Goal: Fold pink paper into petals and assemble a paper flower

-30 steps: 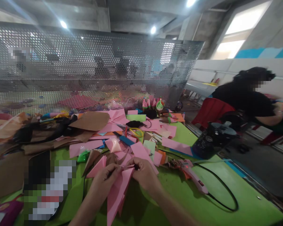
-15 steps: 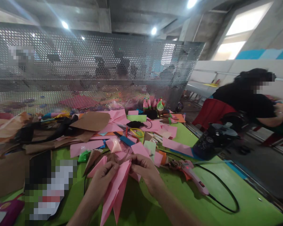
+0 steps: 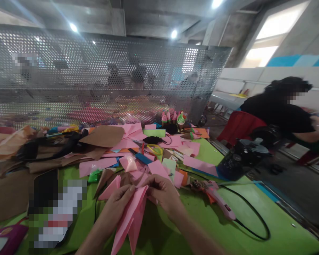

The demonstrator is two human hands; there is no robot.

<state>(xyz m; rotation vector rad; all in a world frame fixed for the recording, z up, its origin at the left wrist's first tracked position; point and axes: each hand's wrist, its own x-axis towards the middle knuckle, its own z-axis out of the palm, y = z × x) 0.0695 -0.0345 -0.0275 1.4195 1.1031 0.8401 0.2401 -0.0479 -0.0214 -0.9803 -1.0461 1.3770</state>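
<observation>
Between my two hands hangs a piece of folded pink paper (image 3: 131, 219), its pointed ends spread downward in pleats. My left hand (image 3: 121, 198) pinches its upper left edge, thumb on top. With thumb and fingertips my right hand (image 3: 158, 187) grips the upper right corner. Just left of my left hand another folded pink paper (image 3: 110, 187) stands against a brown paper piece (image 3: 102, 180). Flat pink strips (image 3: 159, 170) lie right behind my fingers. Off to the right rests a pink glue gun (image 3: 219, 202) with a black cord.
Paper scraps, a small bag of green material (image 3: 95, 175) and a blue-handled tool (image 3: 143, 158) crowd the green table (image 3: 255, 212). Small ice-cream-cone figures (image 3: 181, 120) stand near the perforated metal screen (image 3: 95, 78). A dark jug (image 3: 238, 159) sits at the right edge; beyond it a person (image 3: 278, 106) sits.
The pink paper has turned in my hands, and its lower points have swung left and spread apart. My left thumb has slid onto its upper edge; both hands keep hold.
</observation>
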